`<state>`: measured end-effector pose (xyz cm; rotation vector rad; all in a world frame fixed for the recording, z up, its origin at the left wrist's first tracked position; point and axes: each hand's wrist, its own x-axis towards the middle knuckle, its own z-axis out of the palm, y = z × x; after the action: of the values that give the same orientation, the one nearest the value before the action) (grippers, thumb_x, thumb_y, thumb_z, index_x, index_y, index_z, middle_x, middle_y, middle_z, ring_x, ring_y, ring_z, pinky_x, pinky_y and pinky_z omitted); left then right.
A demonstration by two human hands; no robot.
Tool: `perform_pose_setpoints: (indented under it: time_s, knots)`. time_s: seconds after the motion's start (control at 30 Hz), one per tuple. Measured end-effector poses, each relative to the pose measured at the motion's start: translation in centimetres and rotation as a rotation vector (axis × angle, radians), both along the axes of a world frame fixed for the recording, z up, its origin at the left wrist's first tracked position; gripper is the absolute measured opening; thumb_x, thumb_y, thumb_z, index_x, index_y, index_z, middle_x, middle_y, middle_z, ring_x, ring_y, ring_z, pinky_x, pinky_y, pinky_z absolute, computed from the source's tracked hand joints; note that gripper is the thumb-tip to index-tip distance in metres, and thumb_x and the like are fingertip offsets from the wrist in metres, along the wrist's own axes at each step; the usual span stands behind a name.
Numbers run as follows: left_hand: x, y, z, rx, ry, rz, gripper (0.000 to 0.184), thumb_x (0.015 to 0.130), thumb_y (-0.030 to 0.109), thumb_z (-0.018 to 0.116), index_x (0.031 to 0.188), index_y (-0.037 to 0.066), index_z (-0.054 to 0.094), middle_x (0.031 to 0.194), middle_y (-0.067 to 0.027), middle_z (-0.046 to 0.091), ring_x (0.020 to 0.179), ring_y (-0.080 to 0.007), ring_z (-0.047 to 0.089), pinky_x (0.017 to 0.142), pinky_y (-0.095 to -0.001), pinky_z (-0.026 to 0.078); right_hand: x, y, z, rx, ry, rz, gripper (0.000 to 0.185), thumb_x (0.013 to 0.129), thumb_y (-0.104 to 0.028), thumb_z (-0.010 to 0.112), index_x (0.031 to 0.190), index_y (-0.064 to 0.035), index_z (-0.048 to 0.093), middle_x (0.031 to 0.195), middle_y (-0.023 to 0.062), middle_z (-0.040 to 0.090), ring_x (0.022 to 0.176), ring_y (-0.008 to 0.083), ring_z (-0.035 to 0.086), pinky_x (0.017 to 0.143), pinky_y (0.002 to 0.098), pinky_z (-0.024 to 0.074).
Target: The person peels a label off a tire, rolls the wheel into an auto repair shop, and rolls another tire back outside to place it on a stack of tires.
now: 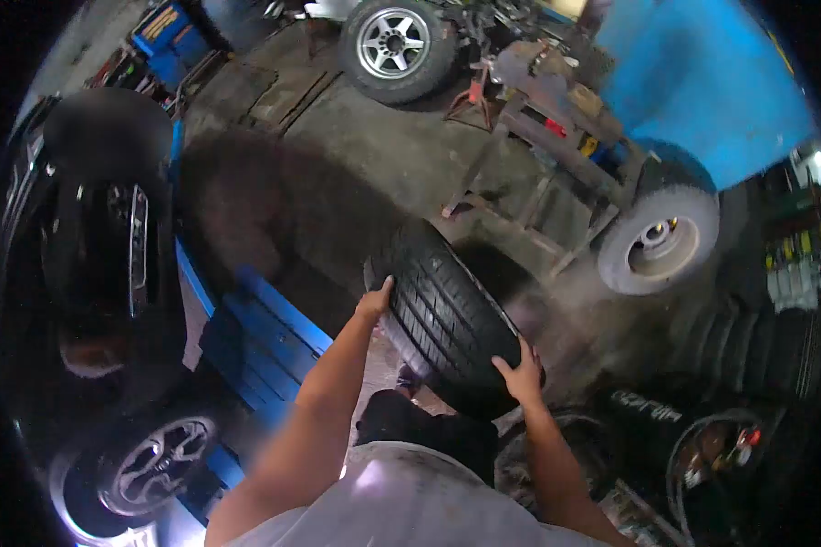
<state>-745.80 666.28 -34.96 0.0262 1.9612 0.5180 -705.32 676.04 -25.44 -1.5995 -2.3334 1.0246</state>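
A black car tire (442,314) with a grooved tread is upright in front of my body, its tread facing up toward me. My left hand (375,299) grips the tire's left edge, fingers curled over the sidewall. On the opposite edge, lower down, my right hand (521,369) has its thumb on the tread and its fingers over the far side. Both hands hold the tire between them. Its underside is hidden, so I cannot tell whether it touches the floor.
To the left, a dark car (91,264) stands beside a blue metal ramp (265,328). A mounted wheel (394,44) is at the back, near a rusty metal workbench (556,137). Another wheel (659,239) leans at right, above stacked tires (748,351).
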Motion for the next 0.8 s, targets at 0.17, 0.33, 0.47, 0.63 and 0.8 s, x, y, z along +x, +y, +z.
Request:
perform_pose_setpoints:
  time_s: [0.17,0.33,0.47,0.63,0.8]
  knots:
    - [7.1,6.9,8.1,0.074,0.347,0.083,0.128,0.066,0.078,0.073,0.151,-0.007,0.028,0.151,-0.0309,0.04,0.138,-0.0418,0.044,0.112,-0.045,0.04,-5.3,10.5,-0.3,0.008,-0.013,0.073,0.086,0.083,-0.06,0.071,0.143,-0.0034,0.047,0.138,0.0289,0.052,0.127,0.0473,0.048,0.106,0.0536,0.0398]
    - [11.1,10.4,8.6,0.113,0.679,0.06,0.115,0.073,0.071,0.075,0.149,-0.005,0.034,0.148,-0.0253,0.047,0.136,-0.036,0.048,0.11,-0.044,0.043,-6.3,14.8,-1.5,-0.118,-0.029,0.03,0.086,0.092,-0.06,0.06,0.146,0.0036,0.039,0.14,0.0323,0.048,0.128,0.0486,0.047,0.109,0.0533,0.0373]
    - [8.0,15.2,13.2,0.08,0.405,-0.029,0.098,0.076,0.065,0.076,0.14,-0.004,0.048,0.135,-0.0228,0.06,0.126,-0.0347,0.059,0.105,-0.0426,0.047,-3.0,12.1,-1.9,-0.157,-0.011,0.053,0.088,0.096,-0.056,0.057,0.148,0.0098,0.03,0.145,0.0347,0.041,0.133,0.0493,0.042,0.112,0.0511,0.0335]
    - [10.7,16.5,13.0,0.173,0.55,-0.144,0.087,0.075,0.059,0.079,0.136,0.001,0.056,0.133,-0.0178,0.063,0.123,-0.0344,0.061,0.105,-0.043,0.047,0.8,5.7,-5.2,-0.405,0.139,0.063,0.089,0.093,-0.05,0.067,0.142,0.0164,0.032,0.14,0.0365,0.044,0.133,0.0452,0.044,0.113,0.0486,0.0334]
    - [15.7,18.2,11.5,0.505,0.561,-0.37,0.088,0.075,0.051,0.081,0.142,0.003,0.052,0.132,-0.0214,0.062,0.12,-0.0372,0.062,0.105,-0.0433,0.047,1.5,6.9,-0.1,-0.88,0.294,-0.504,0.094,0.091,-0.058,0.067,0.154,-0.0029,0.025,0.146,0.0155,0.048,0.13,0.0318,0.048,0.104,0.0478,0.0419]
